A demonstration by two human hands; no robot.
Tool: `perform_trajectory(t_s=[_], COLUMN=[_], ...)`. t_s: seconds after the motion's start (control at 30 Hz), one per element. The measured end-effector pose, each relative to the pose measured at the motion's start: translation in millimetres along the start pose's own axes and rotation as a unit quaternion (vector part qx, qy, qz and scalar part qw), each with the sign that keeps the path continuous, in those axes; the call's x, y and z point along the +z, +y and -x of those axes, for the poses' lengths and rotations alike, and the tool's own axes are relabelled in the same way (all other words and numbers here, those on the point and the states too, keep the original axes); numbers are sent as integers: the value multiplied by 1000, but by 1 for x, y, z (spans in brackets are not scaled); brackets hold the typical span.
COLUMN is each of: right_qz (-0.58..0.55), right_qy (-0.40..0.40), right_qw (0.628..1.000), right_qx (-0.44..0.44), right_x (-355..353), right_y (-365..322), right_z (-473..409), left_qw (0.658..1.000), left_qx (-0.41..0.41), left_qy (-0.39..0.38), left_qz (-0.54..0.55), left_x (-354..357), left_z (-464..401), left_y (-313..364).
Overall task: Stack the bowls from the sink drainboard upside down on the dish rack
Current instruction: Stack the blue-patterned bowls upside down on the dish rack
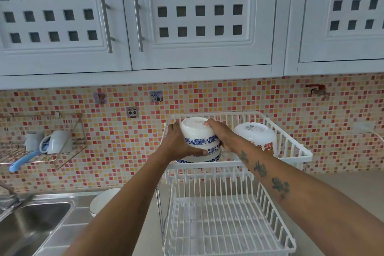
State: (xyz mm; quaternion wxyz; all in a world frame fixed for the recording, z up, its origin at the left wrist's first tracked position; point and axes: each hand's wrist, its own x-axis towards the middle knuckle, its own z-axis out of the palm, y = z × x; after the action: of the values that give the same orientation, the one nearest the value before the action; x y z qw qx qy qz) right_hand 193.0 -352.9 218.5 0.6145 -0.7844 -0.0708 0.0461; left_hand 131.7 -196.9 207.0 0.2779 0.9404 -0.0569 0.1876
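Fingers [207, 123] of the right hand [223, 135] curl over the upturned base of a white bowl with a blue floral band [198, 134], while the left hand [178, 141] clasps its opposite side, thumb low beneath the band. Both hands are closed on this bowl, which is upside down in the top tier of the white wire dish rack [291, 147]. Directly under the fingers, a second blue-patterned bowl [207, 158] sits inverted on the tier, and the held bowl rests on or just above it; contact cannot be told. Just right of the right hand stands another inverted white bowl with cartoon bears [256, 137]; a round printed mark shows on its base, too small to read. Below the forearms, the rack's lower tier [224, 224] lies bare. Down and left of the left hand, one white bowl [101, 200] remains on the steel drainboard [72, 214] beside the sink [31, 224]. Far left of the fingers, a wall-mounted wire shelf [41, 151] holds white mugs.
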Motion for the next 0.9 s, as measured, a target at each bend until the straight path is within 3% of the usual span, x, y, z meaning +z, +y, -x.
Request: perform_trajectory(t_s=[0.43,0.8,0.9], right_qz=[31,84,135], right_qy=[-36,-32,16], right_qw=[998,996,990], right_qx=[33,20,-29], right_x=[1,2,6], right_y=[7,8,5], right_z=[-3,0,2], left_qw=[994,991,994], left_qx=[-18,-51,-46], left_qy=[-73,-112,-101], left_qz=[-84,-52,-22], left_x=[5,6,5], left_z=[0,0,1], left_y=[3,3,2])
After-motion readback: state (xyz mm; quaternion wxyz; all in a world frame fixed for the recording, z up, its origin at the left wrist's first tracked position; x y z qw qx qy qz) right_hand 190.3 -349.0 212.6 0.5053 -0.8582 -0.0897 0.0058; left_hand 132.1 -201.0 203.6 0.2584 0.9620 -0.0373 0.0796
